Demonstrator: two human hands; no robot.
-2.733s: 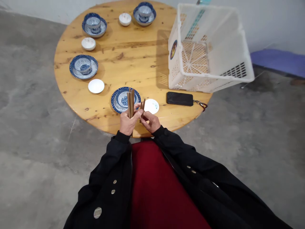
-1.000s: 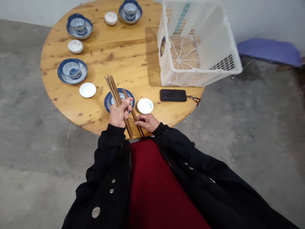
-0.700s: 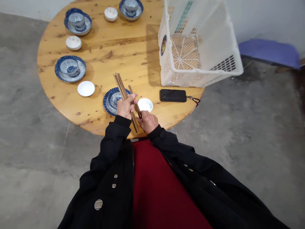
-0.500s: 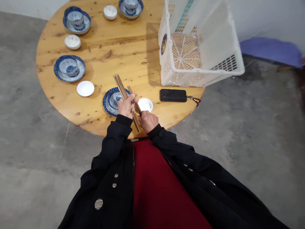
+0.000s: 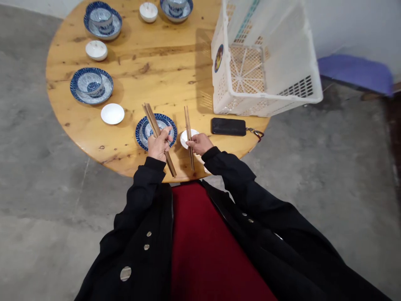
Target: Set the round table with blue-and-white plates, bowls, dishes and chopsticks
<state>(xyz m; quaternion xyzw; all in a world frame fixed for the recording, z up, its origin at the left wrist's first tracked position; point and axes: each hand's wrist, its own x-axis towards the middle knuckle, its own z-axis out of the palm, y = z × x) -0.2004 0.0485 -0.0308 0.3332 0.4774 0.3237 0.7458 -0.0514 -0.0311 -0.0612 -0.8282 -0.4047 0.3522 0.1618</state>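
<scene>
A round table (image 5: 163, 77) of knotty, varnished wood is set on a grey floor (image 5: 44, 179), and a pale wall (image 5: 354, 29) is seen behind the white crate (image 5: 224, 102), with a purple surface (image 5: 354, 73) to the crate's right. The crate is stood at the table's right side, its right part seen reaching past the edge. Just in front of the crate a black phone (image 5: 228, 126) is laid, its strap (image 5: 256, 133) stretched to the table's edge.

Near left of the crate, a pair of chopsticks (image 5: 188, 129) is pinched by the right hand (image 5: 200, 144) above a small dish (image 5: 184, 140); whether the dish is touched cannot be told. Farther left of the crate, a bundle of chopsticks (image 5: 152, 121) is gripped in the closed left hand (image 5: 158, 145), slanted across a blue-rimmed plate (image 5: 138, 136).

Well left of the crate, three plate-and-bowl settings (image 5: 91, 86) and three white dishes (image 5: 112, 113) are spaced along the curved edge, and a broad stretch of wood is seen between them and the crate
</scene>
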